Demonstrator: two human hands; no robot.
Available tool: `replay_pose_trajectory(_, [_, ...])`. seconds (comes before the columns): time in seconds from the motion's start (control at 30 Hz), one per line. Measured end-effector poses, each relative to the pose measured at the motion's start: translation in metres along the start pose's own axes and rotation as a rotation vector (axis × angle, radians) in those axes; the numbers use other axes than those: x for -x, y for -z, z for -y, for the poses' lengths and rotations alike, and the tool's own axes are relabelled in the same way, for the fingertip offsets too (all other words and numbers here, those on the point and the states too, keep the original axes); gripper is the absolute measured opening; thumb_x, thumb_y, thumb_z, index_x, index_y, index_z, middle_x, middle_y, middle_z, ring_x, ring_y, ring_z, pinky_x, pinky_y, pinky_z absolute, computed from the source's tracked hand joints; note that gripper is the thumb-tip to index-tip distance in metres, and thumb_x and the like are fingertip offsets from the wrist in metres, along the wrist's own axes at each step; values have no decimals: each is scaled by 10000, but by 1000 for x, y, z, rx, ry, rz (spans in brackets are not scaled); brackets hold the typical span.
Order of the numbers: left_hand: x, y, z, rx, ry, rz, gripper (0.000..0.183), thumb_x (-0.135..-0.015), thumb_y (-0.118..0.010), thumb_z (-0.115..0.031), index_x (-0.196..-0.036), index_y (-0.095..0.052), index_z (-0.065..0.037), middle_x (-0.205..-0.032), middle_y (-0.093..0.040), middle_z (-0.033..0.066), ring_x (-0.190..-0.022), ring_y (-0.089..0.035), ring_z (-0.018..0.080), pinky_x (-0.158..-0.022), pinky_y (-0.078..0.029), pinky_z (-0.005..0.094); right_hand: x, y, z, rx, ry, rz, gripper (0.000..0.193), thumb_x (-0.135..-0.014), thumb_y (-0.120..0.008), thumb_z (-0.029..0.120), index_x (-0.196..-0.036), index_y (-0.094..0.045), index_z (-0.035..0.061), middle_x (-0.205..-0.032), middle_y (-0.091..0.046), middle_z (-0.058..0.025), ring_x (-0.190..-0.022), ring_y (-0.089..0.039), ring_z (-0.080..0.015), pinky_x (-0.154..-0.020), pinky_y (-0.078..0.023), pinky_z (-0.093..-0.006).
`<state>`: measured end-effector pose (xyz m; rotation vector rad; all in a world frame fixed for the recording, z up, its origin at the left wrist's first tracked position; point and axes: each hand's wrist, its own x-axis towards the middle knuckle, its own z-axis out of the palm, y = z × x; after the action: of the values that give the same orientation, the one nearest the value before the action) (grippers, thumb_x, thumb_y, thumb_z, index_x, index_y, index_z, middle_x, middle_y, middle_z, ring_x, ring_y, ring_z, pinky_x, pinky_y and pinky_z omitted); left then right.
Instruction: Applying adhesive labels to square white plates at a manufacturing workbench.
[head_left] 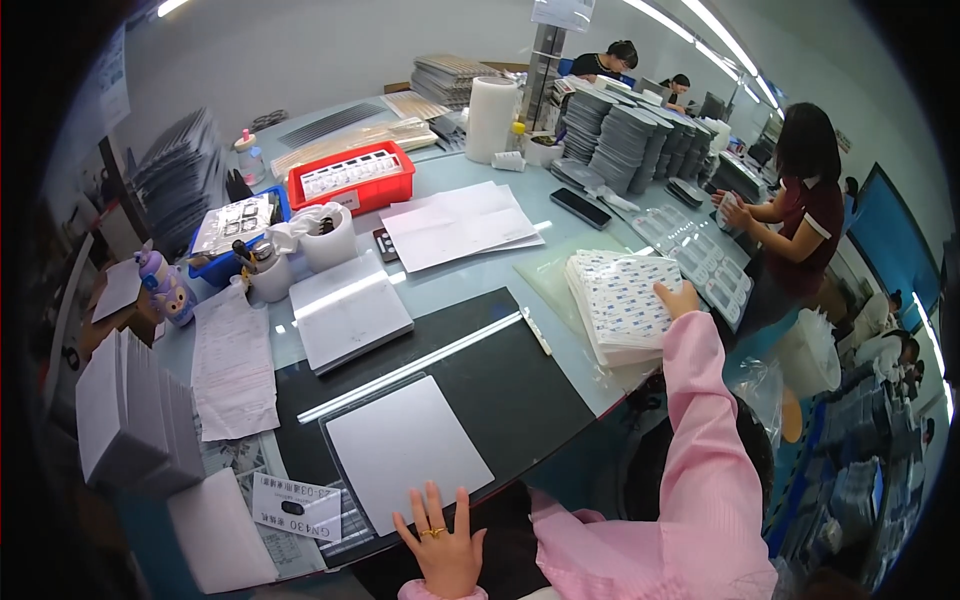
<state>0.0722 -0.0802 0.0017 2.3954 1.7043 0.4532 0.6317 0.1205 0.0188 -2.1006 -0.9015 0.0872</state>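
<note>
My left hand (445, 550) lies with fingers spread on the near edge of a plain white sheet (408, 450). A clear plastic edge shows around this sheet, which rests on a black mat (520, 375). My right hand (679, 299) reaches out to a stack of white sheets with a blue printed pattern (622, 300). Its fingers are bent over the right edge of the top sheet, with one fingertip on the surface; the underside of the grip is hidden. A light green mat (543, 285) shows beside the stack.
A white-topped block (350, 312), loose papers (455, 225), a phone (580, 209) and a red bin (385, 190) sit farther back. Stacked white sheets (130, 410) and a label card (297, 506) lie left. A co-worker (800, 215) stands at the right by clear trays (700, 255).
</note>
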Motion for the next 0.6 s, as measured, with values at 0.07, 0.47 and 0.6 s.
replay_pose_trajectory(0.07, [0, 0, -2, -1, -21, 1, 846, -663, -847, -267, -1416, -468, -195, -1540, -285, 193, -1449, -205, 405, -1133, -111, 658, -11, 9, -13, 148, 96, -89, 544, -727, -814, 320, -1098, -650, -42, -1021, -681, -188, -956, -657, -328, -855, -507, -369])
replay_pose_trajectory(0.47, [2, 7, 27, 307, -27, -35, 700, -761, -778, -228, -1388, -493, -103, -1474, -431, 139, -1410, -328, 359, -1144, -129, 611, 139, 30, 143, -972, 137, 519, 113, -939, -598, 113, -1019, -604, 32, -920, -657, -13, -797, -592, -75, -729, -468, -224])
replay_pose_trajectory(0.6, [-43, 22, 41, 480, -166, -217, 546, -829, -704, -123, -1327, -509, -10, -1288, -592, 152, -1211, -547, 363, -1058, -359, 520, 243, 1, 186, -996, 77, 1228, 131, -945, -621, 92, -1056, -580, 37, -987, -673, -33, -880, -638, -87, -801, -501, -232])
